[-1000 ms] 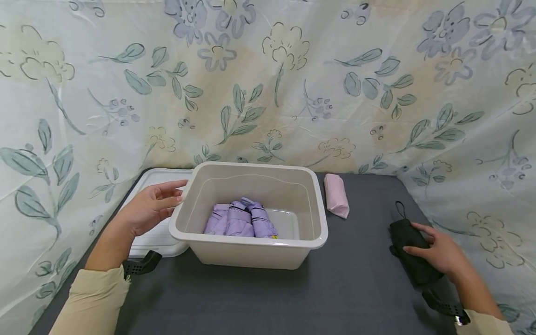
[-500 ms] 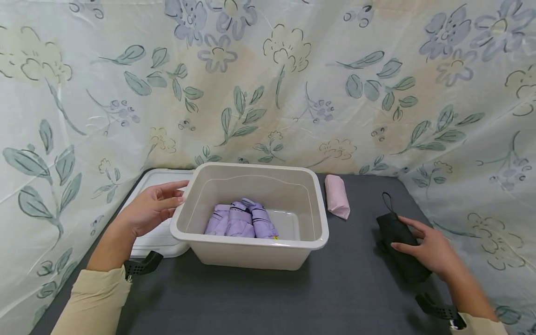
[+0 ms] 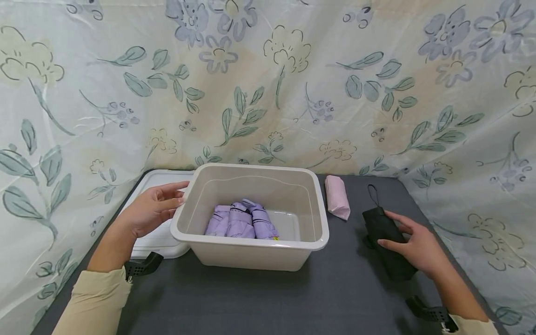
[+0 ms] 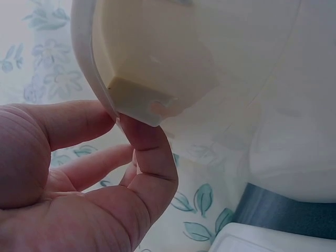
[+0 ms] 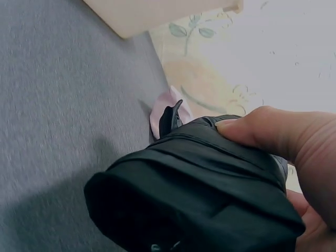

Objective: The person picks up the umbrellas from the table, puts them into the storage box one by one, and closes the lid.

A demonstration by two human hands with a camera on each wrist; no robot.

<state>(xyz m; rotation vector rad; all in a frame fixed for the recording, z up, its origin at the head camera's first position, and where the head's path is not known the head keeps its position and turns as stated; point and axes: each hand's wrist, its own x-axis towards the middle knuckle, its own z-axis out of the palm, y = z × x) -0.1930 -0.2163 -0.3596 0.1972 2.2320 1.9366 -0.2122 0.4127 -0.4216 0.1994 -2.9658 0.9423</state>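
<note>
The left hand point(image 3: 151, 208) pinched the tub point(image 3: 255, 256) by its rim, seemingly to steady it; right of it, over the worktop point(image 3: 335, 298), the right hand point(image 3: 416, 246) gripped the black umbrella point(image 3: 390, 258) mid-body, likely for balance.

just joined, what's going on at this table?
A person is at a gray table with an open beige bin. Their right-hand grip holds a black folded bundle, probably an umbrella, right of the bin and not inside it. The left-hand grip pinches the bin's rim. Three purple bundles lie in the bin; a pink one lies just outside, to its right.
</note>
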